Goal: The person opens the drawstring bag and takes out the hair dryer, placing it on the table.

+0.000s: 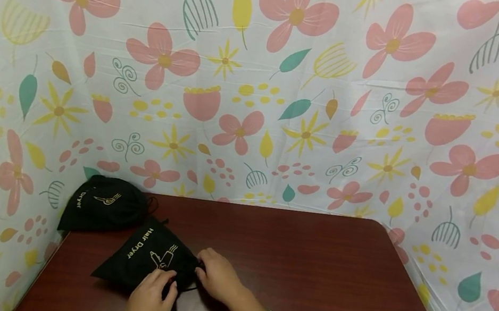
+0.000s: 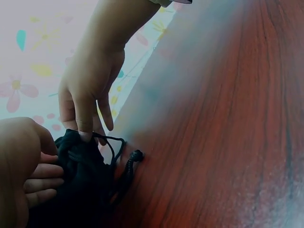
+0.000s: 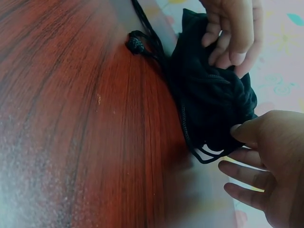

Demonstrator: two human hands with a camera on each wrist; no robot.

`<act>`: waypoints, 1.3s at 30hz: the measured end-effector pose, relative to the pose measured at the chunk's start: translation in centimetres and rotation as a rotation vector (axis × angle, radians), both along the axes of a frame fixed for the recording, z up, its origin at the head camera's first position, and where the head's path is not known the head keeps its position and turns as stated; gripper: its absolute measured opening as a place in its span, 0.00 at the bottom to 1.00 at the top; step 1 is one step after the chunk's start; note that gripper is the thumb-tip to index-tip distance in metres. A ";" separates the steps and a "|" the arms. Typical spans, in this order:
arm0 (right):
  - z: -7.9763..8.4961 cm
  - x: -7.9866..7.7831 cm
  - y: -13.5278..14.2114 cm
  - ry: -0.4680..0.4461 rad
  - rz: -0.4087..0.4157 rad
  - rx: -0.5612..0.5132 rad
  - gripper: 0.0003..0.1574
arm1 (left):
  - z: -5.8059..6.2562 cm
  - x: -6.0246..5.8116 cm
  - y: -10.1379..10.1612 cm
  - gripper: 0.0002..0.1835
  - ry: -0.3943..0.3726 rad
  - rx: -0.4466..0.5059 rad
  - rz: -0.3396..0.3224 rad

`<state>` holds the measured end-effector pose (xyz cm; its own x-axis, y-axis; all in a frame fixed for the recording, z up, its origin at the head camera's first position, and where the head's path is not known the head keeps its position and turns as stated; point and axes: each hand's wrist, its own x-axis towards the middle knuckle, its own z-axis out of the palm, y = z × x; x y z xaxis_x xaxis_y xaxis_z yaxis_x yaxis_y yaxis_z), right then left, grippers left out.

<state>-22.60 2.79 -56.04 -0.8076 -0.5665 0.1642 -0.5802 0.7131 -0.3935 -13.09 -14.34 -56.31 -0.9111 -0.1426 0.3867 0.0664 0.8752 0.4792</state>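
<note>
A black drawstring bag (image 1: 134, 262), printed "Hair Dryer" with a gold dryer drawing, lies on the table with its gathered mouth toward my right hand. My right hand (image 1: 219, 277) pinches the mouth edge between thumb and fingers; the right wrist view shows the thumb (image 3: 243, 132) on the cloth. My left hand (image 1: 151, 294) rests against the near side of the bag, its fingers (image 2: 45, 183) fairly straight and touching the fabric. Black cords with a knotted end (image 2: 136, 156) hang from the mouth onto the table. What is inside the bag is hidden.
A second black drawstring bag (image 1: 108, 207), with gold print including "Dryer", sits at the table's back left corner. The dark red wooden table (image 1: 309, 272) reaches right of my hands. Flower-printed white cloth (image 1: 259, 87) hangs behind and along both sides.
</note>
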 end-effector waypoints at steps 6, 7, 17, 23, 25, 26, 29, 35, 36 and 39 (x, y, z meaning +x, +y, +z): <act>0.1 0.1 0.4 0.013 0.002 -0.016 0.09 | 0.2 -0.3 0.2 0.11 -0.061 -0.001 -0.014; 0.1 0.1 0.4 0.015 0.001 -0.017 0.09 | 0.3 -0.3 0.2 0.12 -0.061 -0.001 -0.018; 0.1 0.2 1.1 -0.001 -0.012 -0.038 0.09 | 0.6 -0.7 0.6 0.15 -0.125 -0.012 -0.043; 0.0 0.2 1.4 -0.023 -0.023 -0.048 0.08 | 0.5 -1.0 0.8 0.15 -0.114 -0.031 -0.062; 0.1 0.2 1.6 -0.033 -0.024 -0.055 0.08 | 0.4 -1.2 0.8 0.15 -0.109 -0.035 -0.069; 0.1 0.2 1.7 -0.038 -0.024 -0.058 0.08 | 0.4 -1.2 0.9 0.16 -0.107 -0.035 -0.074; 0.1 0.2 1.8 -0.058 -0.029 -0.061 0.08 | 0.3 -1.4 1.0 0.16 -0.105 -0.037 -0.085; -0.1 0.2 2.2 -0.062 -0.040 -0.062 0.09 | 0.1 -1.6 1.1 0.16 -0.092 -0.045 -0.099; -0.1 0.3 2.2 -0.059 -0.043 -0.065 0.09 | 0.1 -1.6 1.2 0.16 -0.089 -0.048 -0.100; -0.2 0.3 2.4 -0.049 -0.049 -0.068 0.10 | 0.0 -1.8 1.3 0.16 -0.079 -0.054 -0.107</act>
